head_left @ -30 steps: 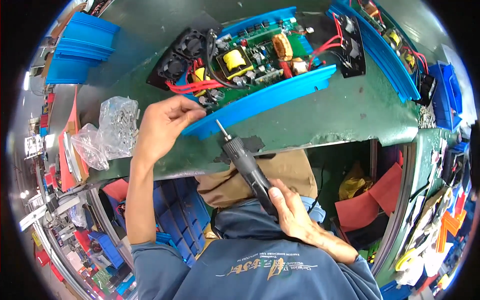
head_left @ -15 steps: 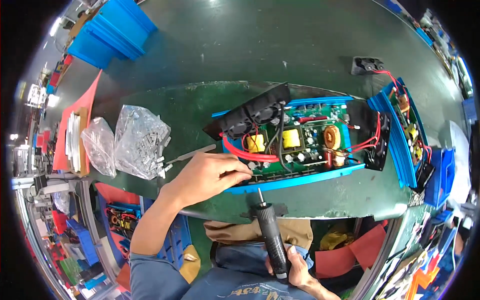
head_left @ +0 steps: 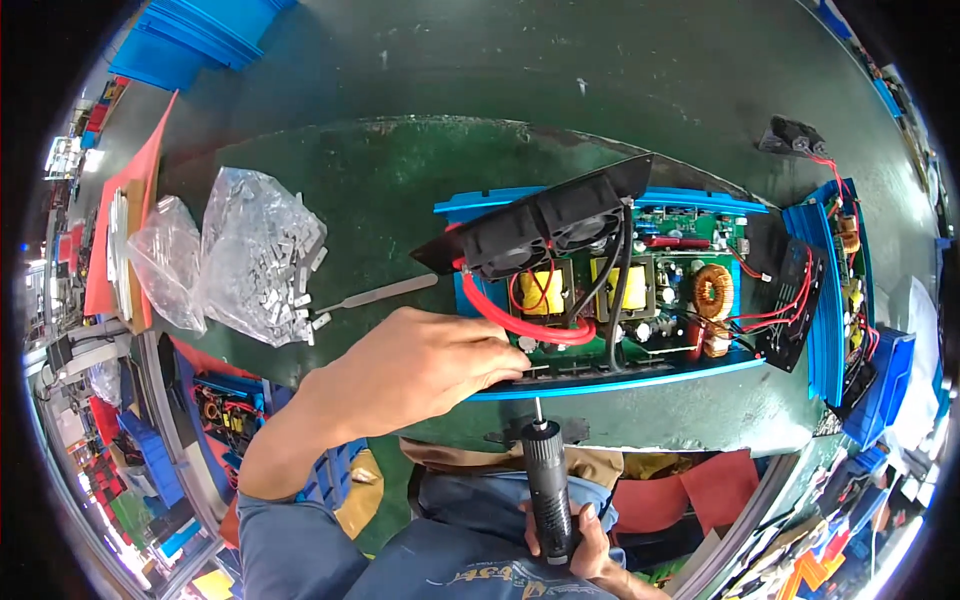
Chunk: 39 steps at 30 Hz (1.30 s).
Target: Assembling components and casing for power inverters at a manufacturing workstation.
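In front of me lies an open blue metal housing (head_left: 650, 384) with a green circuit board (head_left: 655, 338) inside. My left hand (head_left: 415, 365) reaches over its near left corner, fingers pressed together at the board's near edge; what they pinch is hidden. A black electric screwdriver (head_left: 546, 475) is in my right hand (head_left: 590, 545), close to my body. Its shaft points away from me, the tip meeting the housing's near wall. A black panel with two fans (head_left: 545, 225) leans across the board's left part, joined by thick red wires (head_left: 520, 322).
Left of the housing lie metal tweezers (head_left: 385, 292) and a clear bag of small grey parts (head_left: 262, 260). On the right are a black end plate (head_left: 800, 300), a second blue housing (head_left: 828, 300) and a blue bin (head_left: 882, 370). Blue profiles (head_left: 190, 40) stand far left.
The view has shifted and come closer to the housing. The screwdriver now stands straighter, its tip against the near wall. My left hand's fingers stay at the board's near left corner.
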{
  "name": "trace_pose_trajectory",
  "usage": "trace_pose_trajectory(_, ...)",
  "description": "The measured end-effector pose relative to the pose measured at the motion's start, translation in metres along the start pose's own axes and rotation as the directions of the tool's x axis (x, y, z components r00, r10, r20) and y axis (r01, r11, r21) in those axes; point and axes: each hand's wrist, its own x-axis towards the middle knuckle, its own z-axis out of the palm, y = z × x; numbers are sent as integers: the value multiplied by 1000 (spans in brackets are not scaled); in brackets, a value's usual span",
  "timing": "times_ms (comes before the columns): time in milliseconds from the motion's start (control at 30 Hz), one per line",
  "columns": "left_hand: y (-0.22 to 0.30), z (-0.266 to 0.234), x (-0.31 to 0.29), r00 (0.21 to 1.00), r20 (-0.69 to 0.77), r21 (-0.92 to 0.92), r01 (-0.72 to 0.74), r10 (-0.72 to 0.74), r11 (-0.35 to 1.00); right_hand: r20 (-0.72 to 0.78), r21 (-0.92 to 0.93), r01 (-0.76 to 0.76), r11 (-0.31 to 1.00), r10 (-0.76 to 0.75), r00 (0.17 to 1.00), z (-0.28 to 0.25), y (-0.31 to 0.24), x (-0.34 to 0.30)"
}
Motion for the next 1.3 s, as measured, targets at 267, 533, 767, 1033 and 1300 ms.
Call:
trace_pose_trajectory(267, 22, -19, -1, 967, 249, 49, 35, -46, 998, -69, -104, 0, 995, -7, 998, 4, -6, 1)
trace_pose_trajectory(533, 33, -16, -14, 979, 204, 96, -1, -19, 995, -100, -7, 77, 997, -77, 992, 8, 20, 4)
trace_pose_trajectory(767, 41, -15, -13, 973, 214, 164, 50, -86, 985, 142, 268, -144, 953, 108, 984, 2, 5, 11)
trace_pose_trajectory(1033, 51, -30, -5, 953, -300, 184, 30, 28, 982, -262, -480, 69, 874, -218, 940, -40, 19, -33)
trace_pose_trajectory(1300, 2, -77, 83, 886, -195, -363, 333, -421, 870, -348, -463, 294, 836, -477, 807, -72, 36, -35)
